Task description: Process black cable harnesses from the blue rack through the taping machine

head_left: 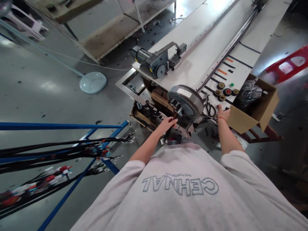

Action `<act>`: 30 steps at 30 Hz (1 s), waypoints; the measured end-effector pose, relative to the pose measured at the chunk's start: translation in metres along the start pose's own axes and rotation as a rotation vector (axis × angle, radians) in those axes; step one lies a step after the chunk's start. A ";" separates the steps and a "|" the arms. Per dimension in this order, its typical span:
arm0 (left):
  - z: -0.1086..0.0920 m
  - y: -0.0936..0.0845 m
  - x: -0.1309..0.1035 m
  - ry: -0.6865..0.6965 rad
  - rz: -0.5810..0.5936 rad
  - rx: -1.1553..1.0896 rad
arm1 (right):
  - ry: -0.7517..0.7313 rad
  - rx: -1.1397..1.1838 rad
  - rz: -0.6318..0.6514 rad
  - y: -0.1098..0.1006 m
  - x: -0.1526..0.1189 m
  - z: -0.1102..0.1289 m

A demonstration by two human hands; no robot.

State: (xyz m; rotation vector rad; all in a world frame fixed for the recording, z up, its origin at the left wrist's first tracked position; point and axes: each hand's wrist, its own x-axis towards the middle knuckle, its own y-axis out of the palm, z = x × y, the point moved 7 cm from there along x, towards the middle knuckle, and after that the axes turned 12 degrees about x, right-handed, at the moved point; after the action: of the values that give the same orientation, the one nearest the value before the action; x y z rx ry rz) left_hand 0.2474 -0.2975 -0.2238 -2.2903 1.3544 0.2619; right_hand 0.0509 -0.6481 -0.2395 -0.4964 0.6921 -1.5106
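My left hand (169, 122) is closed in a pinch beside the round dark machine head (186, 101) at the bench's near end. From its fingertips a thin orange-and-black strip (175, 115) sticks up; whether it is wire or tape I cannot tell. By the bench's near right corner, my right hand (223, 113) is curled with the thumb at a small dark, reddish thing, too small to name. Black-handled scissors (209, 109) lie just left of it. Several tape rolls (227, 92) and a green button (232, 85) are beyond it.
A long white bench (207, 48) runs away to the upper right, with a motor unit (154, 61) on its left side. An open cardboard box (262, 106) with plastic bags is at right. Black wire harnesses (72, 150) hang over a blue frame (72, 125) at left.
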 end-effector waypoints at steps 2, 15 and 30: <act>0.003 -0.004 -0.018 0.086 0.091 0.199 | 0.004 -0.003 -0.001 0.000 0.000 0.000; -0.006 -0.004 -0.040 0.066 -0.151 0.209 | -0.002 -0.001 0.000 0.001 0.001 -0.001; 0.004 0.020 0.013 -0.150 0.227 -0.558 | -0.458 0.143 0.253 0.002 -0.021 0.123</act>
State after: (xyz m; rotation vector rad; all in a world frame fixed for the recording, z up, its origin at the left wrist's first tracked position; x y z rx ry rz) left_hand 0.2375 -0.3137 -0.2385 -2.4697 1.6119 0.9739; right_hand 0.1373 -0.6424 -0.1501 -0.5956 0.2741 -1.1429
